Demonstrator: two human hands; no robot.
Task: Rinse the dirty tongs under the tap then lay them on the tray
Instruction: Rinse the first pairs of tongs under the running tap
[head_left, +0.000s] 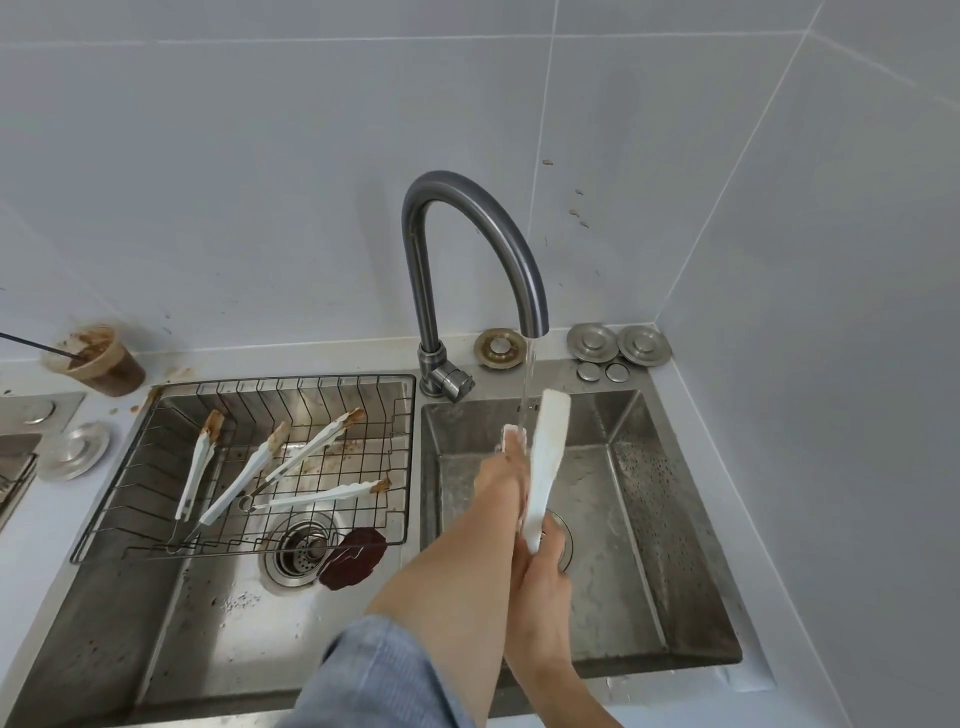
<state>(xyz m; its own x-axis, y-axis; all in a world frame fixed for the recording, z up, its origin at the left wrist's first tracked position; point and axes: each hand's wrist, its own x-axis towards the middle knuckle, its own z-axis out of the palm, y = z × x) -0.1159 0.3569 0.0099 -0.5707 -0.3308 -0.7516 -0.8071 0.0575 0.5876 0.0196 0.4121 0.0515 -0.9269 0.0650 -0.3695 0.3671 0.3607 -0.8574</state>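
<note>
**Rinsing stage, head view.** My right hand (543, 566) grips the handle end of the white plastic tongs (545, 457), fingers curled round it. The flat, paddle-shaped arms of the tongs point up and away from me into the thin water stream (529, 374). The stream falls from the tap (467, 208), a brushed-metal gooseneck.

My left hand (506, 462) lies against the nearer arm of the tongs just below its tip. I cannot tell whether its fingers close round that arm.

Both hands are over the right basin (649, 493), which is matte stainless steel, wet and speckled. In the left basin (208, 623) sits the wire tray (291, 382), a dark grid with upright ribs. It holds four other tongs (243, 475), white with brown-smeared tips. A clear cup (98, 358) of brown liquid stands on the pale tabletop (124, 421).
</note>
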